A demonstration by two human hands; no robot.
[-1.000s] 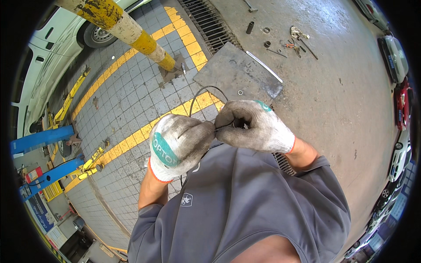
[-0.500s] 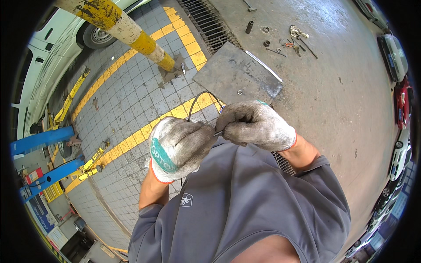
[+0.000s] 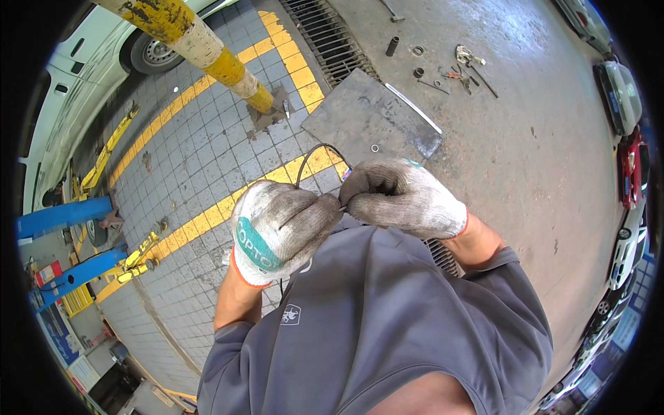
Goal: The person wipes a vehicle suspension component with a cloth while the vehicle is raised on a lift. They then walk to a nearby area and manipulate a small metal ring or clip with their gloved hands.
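Observation:
Both my hands wear white knitted gloves, grimy on the fingers, and meet in front of my chest. My left hand (image 3: 285, 225) is closed in a pinch on a thin black cable (image 3: 322, 145), which arcs up and away behind the fingers. At the right end of that arc the cable goes behind my right hand (image 3: 407, 196). My right hand's thumb and forefinger are pinched at the left fingertips, on a short thin end of the cable. The gloves mostly hide this end. More black cable hangs below my left wrist.
A dark metal plate (image 3: 363, 114) lies on the floor ahead, a small ring (image 3: 375, 148) on it. Beyond are a floor grate (image 3: 328, 41), a socket (image 3: 393, 45) and scattered tools. A yellow-and-white post (image 3: 225, 66) stands left, near a white van (image 3: 90, 90) and blue lift arms (image 3: 66, 216).
The view has shifted slightly. My hands stay together in nearly the same pinch, with the cable still arcing behind them.

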